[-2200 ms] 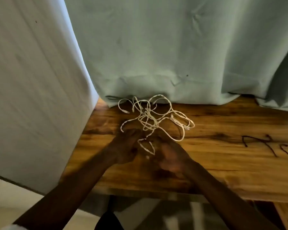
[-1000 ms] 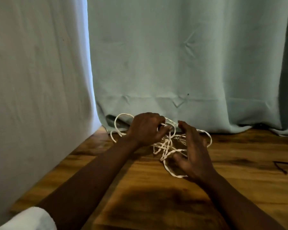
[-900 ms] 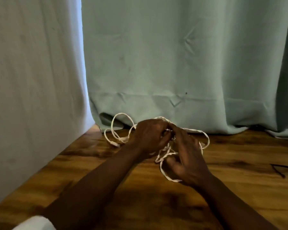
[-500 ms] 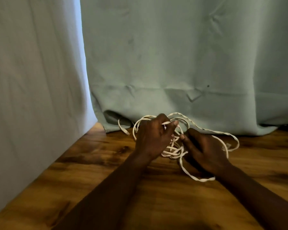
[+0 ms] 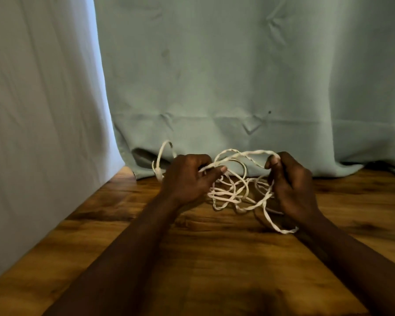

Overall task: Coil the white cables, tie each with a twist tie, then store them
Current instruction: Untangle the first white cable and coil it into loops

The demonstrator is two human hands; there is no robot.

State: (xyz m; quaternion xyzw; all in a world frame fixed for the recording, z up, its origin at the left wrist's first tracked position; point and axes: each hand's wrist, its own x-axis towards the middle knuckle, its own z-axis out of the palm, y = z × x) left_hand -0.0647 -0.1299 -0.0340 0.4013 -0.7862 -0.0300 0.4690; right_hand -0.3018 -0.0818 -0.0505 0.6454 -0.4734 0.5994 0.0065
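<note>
The white cables (image 5: 232,190) sit in a loose tangle at the back of the wooden desk (image 5: 203,258), right in front of the green curtain (image 5: 237,76). The left hand (image 5: 187,179) pinches strands at the left of the tangle, fingers curled round them. The right hand (image 5: 292,185) grips the far end of a raised loop, stretched between the two hands. One loop trails beneath the right wrist. A white sheet (image 5: 39,110) hangs along the left.
</note>
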